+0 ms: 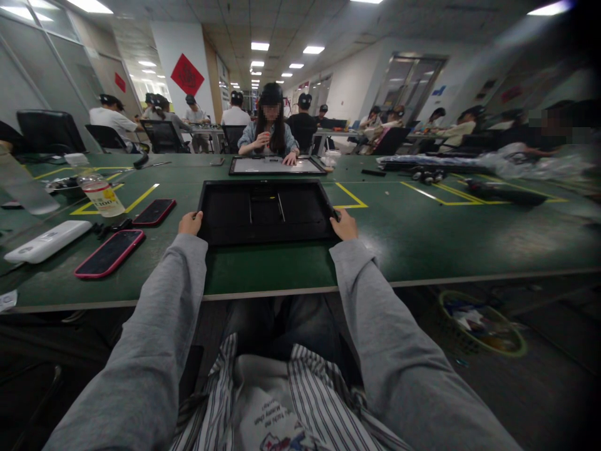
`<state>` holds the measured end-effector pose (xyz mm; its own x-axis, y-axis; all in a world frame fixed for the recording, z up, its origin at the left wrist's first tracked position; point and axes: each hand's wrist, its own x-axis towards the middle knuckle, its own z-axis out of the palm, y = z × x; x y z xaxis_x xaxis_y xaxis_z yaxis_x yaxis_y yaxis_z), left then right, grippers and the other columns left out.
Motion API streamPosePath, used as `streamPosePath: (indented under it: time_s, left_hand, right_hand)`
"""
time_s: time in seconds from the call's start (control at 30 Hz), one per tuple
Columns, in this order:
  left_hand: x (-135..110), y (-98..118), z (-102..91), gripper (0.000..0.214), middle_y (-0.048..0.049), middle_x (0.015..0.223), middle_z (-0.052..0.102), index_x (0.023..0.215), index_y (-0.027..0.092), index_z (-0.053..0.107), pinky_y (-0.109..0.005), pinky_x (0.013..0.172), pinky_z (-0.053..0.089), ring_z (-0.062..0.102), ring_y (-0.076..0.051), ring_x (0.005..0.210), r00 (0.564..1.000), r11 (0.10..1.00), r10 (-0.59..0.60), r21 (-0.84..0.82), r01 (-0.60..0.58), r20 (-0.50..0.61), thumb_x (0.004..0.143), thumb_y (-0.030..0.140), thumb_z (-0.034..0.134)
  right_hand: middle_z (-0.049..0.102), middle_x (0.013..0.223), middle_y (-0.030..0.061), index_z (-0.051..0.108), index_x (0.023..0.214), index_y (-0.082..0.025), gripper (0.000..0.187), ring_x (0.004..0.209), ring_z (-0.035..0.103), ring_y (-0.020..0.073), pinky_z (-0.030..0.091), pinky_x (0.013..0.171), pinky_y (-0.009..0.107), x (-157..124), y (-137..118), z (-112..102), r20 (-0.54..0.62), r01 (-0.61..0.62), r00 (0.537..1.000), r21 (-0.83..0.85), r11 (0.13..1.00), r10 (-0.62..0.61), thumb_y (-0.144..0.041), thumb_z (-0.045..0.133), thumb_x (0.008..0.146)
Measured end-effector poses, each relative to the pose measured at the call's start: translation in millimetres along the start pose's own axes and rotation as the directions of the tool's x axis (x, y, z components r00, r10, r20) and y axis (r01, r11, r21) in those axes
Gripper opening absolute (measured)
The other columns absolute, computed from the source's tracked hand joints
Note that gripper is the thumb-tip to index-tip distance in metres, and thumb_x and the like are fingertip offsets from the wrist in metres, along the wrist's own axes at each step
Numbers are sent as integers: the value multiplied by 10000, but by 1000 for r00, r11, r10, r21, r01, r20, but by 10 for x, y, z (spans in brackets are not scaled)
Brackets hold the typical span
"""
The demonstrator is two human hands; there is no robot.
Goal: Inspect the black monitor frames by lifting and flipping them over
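A black rectangular panel (225, 213) with a raised rim, like the back housing of a monitor, is tilted up over the green table in front of me. Near its middle is a recess flanked by two thin bright strips. My left hand (190, 223) is closed around the panel's left edge. At the opposite edge, my right hand (345, 224) grips the rim with the thumb on the near side. The fingers behind the panel are hidden on both sides. Left of my left hand lie two phones, one in a pink-red case (110, 254) and a darker one (154, 212).
Across the green table (451, 244), a person (271, 125) rests a hand on a flat screen panel (263, 165). A labelled bottle (101, 191) and a white device (49, 241) stand left. Dark tools (507, 190) and plastic wrap lie right. A basket (483, 322) sits below the table.
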<state>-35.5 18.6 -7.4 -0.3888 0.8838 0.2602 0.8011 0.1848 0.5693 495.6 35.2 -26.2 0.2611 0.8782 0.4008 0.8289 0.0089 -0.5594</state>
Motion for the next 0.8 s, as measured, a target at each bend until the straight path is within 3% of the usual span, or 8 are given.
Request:
streamPosePath:
  time_s: [0.13,0.33,0.47,0.57,0.7,0.8]
  left_hand:
    - [-128,66,-68,572,-156,1311,665,1417,175,554,-442,1046,442,593,-319,1238,1000,994,3,105,-2,-3,910,442,541]
    - [-286,261,-153,496,-198,1413,576,1399,158,545,-528,1081,380,500,-344,1326,997,977,76,201,-69,-26,941,322,452]
    - [-442,436,-298,525,-174,1498,506,1458,178,485,-568,1172,222,336,-317,1461,956,982,169,126,-142,-240,956,307,409]
    - [-562,534,-485,589,-133,1606,370,1551,201,363,-532,1214,109,203,-292,1526,897,978,210,72,-197,-389,981,348,362]
    - [-645,579,-686,666,-145,1653,258,1614,158,194,-504,1220,92,159,-295,1541,889,972,231,56,-228,-396,1002,396,305]
    - [-639,588,-673,674,-156,1621,327,1609,167,218,-533,1202,130,197,-325,1526,906,970,242,52,-239,-346,987,397,344]
  right_hand:
    - [724,1172,138,553,1427,-195,557,1104,654,314,496,980,493,-12,-22,-16,12,21,1000,4,1000,-21,-278,547,876]
    - [669,1310,116,577,1417,-202,525,1174,612,306,461,1047,503,-18,-61,-33,1,115,993,-37,993,-115,-258,488,903]
    - [636,1354,110,523,1462,-219,522,1228,561,296,446,1055,488,-29,-143,-93,-140,174,973,-76,982,-183,-289,414,956]
    - [549,1446,129,373,1557,-222,561,1294,506,292,411,1077,491,-80,-281,-203,-316,212,919,-105,972,-234,-317,307,1008]
    - [446,1510,189,235,1609,-187,603,1351,439,332,381,1072,538,-178,-454,-348,-404,161,889,-160,974,-213,-339,233,1026]
    - [486,1465,202,247,1604,-169,605,1332,447,341,378,1060,549,-200,-476,-364,-393,153,896,-161,975,-205,-332,231,1021]
